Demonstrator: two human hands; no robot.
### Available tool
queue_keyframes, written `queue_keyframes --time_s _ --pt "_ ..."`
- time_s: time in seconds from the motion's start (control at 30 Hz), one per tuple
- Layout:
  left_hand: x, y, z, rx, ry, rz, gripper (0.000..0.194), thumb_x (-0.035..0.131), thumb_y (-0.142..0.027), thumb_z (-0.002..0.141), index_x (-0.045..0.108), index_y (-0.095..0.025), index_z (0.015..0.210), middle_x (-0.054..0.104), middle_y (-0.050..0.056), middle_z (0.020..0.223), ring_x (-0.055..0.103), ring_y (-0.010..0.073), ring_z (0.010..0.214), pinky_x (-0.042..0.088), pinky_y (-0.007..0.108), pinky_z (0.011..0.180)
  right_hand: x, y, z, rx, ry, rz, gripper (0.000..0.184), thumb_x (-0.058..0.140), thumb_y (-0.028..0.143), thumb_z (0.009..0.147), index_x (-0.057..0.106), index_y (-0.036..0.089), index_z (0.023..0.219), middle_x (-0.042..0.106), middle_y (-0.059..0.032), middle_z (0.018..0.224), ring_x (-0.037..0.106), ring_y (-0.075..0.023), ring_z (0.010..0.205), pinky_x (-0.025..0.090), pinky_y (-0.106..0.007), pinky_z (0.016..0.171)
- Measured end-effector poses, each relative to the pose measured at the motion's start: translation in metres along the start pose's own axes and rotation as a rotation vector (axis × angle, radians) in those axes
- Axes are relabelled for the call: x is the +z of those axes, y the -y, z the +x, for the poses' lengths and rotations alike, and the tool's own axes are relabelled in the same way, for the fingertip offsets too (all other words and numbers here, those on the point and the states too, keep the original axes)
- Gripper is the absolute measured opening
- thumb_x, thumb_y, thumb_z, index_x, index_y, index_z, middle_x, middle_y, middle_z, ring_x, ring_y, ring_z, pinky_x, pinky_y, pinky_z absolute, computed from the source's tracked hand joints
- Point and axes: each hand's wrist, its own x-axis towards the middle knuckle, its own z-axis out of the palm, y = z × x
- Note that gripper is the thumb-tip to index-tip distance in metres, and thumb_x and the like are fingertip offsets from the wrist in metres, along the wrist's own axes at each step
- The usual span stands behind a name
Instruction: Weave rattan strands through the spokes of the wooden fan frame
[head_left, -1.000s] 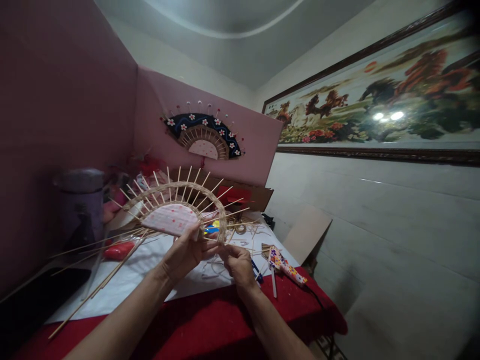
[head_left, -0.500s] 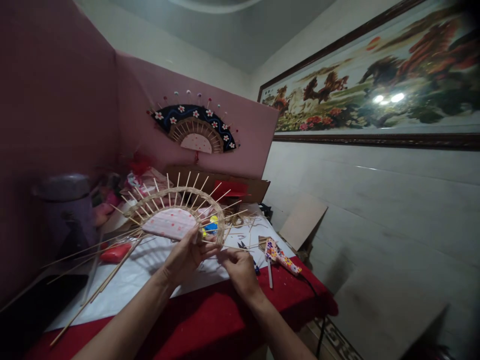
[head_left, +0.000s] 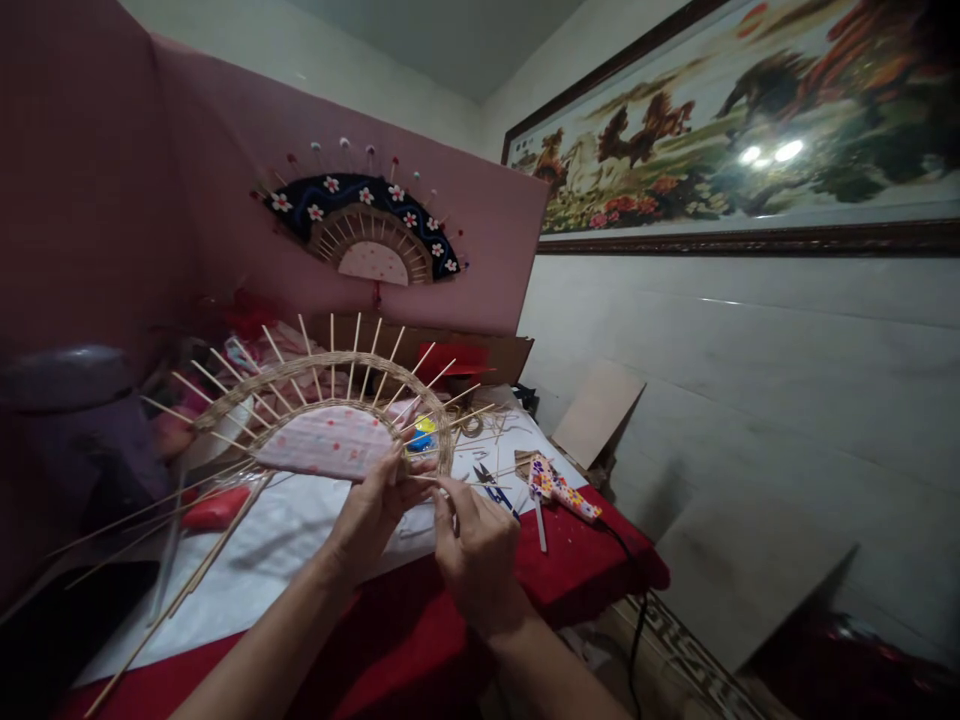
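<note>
My left hand [head_left: 379,510] grips a half-round fan frame [head_left: 324,442] at the lower right of its pink dotted panel. Thin wooden sticks spread outward from the panel. A woven twine band [head_left: 352,358] arcs across them, and a narrower one edges the panel. At the lower right end of the outer band, my right hand [head_left: 471,535] is closed in a pinch on the twine; its loose end is too fine to make out. Just beyond the right hand, scissors [head_left: 496,492] lie on white paper.
A flower-patterned glue gun [head_left: 559,490] rests at the table's right side, its cord hanging down. Long sticks [head_left: 180,590] and a red packet [head_left: 216,510] lie at left. A finished dark fan [head_left: 367,225] stands behind, against a pink board. A purple container [head_left: 79,430] is far left.
The view has shifted slightly, and the fan frame appears nearer and further left. My right hand has turned and risen against the end of the band. The left hand keeps its hold.
</note>
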Motion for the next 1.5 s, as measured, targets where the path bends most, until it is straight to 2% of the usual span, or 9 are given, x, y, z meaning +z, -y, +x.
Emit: queue_keyframes --time_s 0.2,0.4,0.57,0.9,1.07,1.17,1.37,1.43,1.5 --pt "0.001 0.002 -0.001 -0.038 0.002 -0.001 0.019 0.050 -0.027 0.082 0.058 -0.016 0.095 0.070 0.007 0.077 0.066 0.0163 0.063 0.051 0.031 0.068 0.006 -0.009 -0.002 -0.023 0.039 -0.054 0.019 0.047 0.016 0.084 0.057 0.021 0.100 0.067 -0.0023 0.077 0.061 -0.0157 0.066 0.036 -0.025 0.061" --pt "0.003 0.001 0.000 -0.067 -0.002 -0.046 0.015 0.050 -0.025 0.081 0.058 -0.014 0.074 0.070 0.007 0.074 0.066 0.0187 0.068 0.050 0.035 0.075 0.003 -0.011 0.001 -0.015 0.064 -0.057 0.022 0.046 0.014 0.084 0.059 0.019 0.101 0.067 -0.0033 0.075 0.062 -0.0143 0.066 0.038 -0.023 0.061" --pt "0.002 0.000 0.000 -0.114 -0.004 -0.059 0.020 0.049 -0.026 0.081 0.057 -0.014 0.068 0.071 0.010 0.076 0.066 0.0213 0.071 0.051 0.036 0.072 0.002 -0.012 0.003 0.003 0.063 -0.046 0.022 0.045 0.015 0.083 0.061 0.018 0.097 0.067 -0.0030 0.068 0.062 -0.0133 0.061 0.039 -0.021 0.059" --pt "0.000 0.002 0.002 -0.110 0.001 -0.040 0.020 0.051 -0.026 0.079 0.057 -0.014 0.066 0.069 0.009 0.077 0.065 0.0210 0.072 0.051 0.035 0.069 0.004 -0.013 0.002 0.072 0.039 -0.038 0.021 0.048 0.016 0.082 0.062 0.021 0.097 0.069 -0.0002 0.069 0.062 -0.0145 0.056 0.036 -0.022 0.054" --pt "0.000 0.001 0.002 -0.088 -0.001 -0.055 0.016 0.049 -0.024 0.081 0.059 -0.013 0.075 0.069 0.008 0.075 0.065 0.0201 0.070 0.052 0.036 0.070 0.002 -0.013 0.001 0.101 0.050 0.095 0.023 0.046 0.016 0.084 0.062 0.021 0.098 0.070 -0.0020 0.077 0.064 -0.0132 0.062 0.040 -0.020 0.057" --pt "0.002 -0.001 0.001 -0.076 -0.021 -0.065 0.018 0.047 -0.023 0.083 0.059 -0.013 0.073 0.069 0.008 0.073 0.066 0.0206 0.072 0.052 0.036 0.071 0.001 -0.013 -0.001 0.117 0.009 0.146 0.022 0.047 0.017 0.084 0.063 0.020 0.098 0.070 -0.0030 0.076 0.064 -0.0131 0.061 0.042 -0.020 0.057" --pt "0.002 -0.003 0.002 -0.074 -0.018 -0.074 0.019 0.047 -0.023 0.083 0.060 -0.014 0.073 0.069 0.008 0.075 0.066 0.0198 0.073 0.051 0.036 0.075 -0.008 -0.009 -0.007 0.088 -0.046 0.108 0.021 0.049 0.019 0.083 0.062 0.017 0.100 0.070 -0.0046 0.071 0.062 -0.0128 0.055 0.042 -0.021 0.053" --pt "0.001 -0.002 0.003 -0.071 -0.023 -0.072 0.016 0.048 -0.023 0.082 0.059 -0.014 0.076 0.069 0.008 0.075 0.066 0.0202 0.074 0.051 0.037 0.076 -0.017 -0.015 -0.007 0.069 -0.078 0.082 0.020 0.050 0.018 0.082 0.062 0.016 0.099 0.069 -0.0055 0.073 0.063 -0.0131 0.058 0.044 -0.021 0.056" --pt "0.000 -0.001 0.003 -0.069 -0.025 -0.075 0.015 0.049 -0.024 0.082 0.059 -0.014 0.077 0.069 0.008 0.074 0.066 0.0204 0.074 0.051 0.037 0.076 -0.029 -0.031 -0.005 0.081 -0.133 0.005 0.018 0.051 0.018 0.081 0.062 0.016 0.095 0.069 -0.0061 0.076 0.062 -0.0137 0.061 0.046 -0.022 0.060"
